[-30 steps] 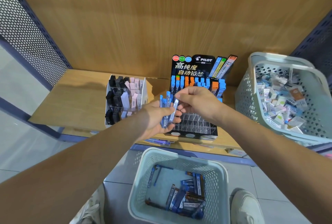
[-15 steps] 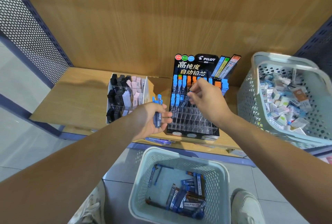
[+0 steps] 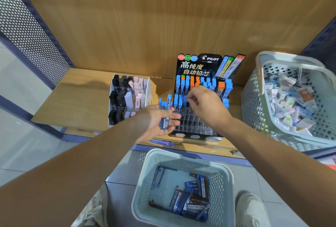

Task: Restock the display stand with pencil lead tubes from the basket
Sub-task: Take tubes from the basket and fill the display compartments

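The black Pilot display stand [image 3: 200, 66] sits on the wooden shelf, with blue and orange capped tubes in its back rows and bare clear slots [image 3: 196, 123] in front. My left hand [image 3: 156, 123] holds a bundle of blue-capped lead tubes [image 3: 164, 112] upright just left of the stand. My right hand [image 3: 205, 104] reaches over the stand, and its fingertips pinch a blue-capped tube [image 3: 185, 99] at the second row. Below on the floor, the pale basket [image 3: 181, 157] holds several more lead tubes [image 3: 190, 199].
A clear organiser [image 3: 127, 99] of black and pink erasers stands left of the stand. On the right, a larger basket [image 3: 254, 99] is full of small boxed items. Loose tubes [image 3: 161, 142] lie at the shelf's front edge. My shoe [image 3: 251, 206] is beside the floor basket.
My right hand took one tube from the left hand's bundle and carried it up to the stand's second row. The left hand drifted a little left and down with the rest.
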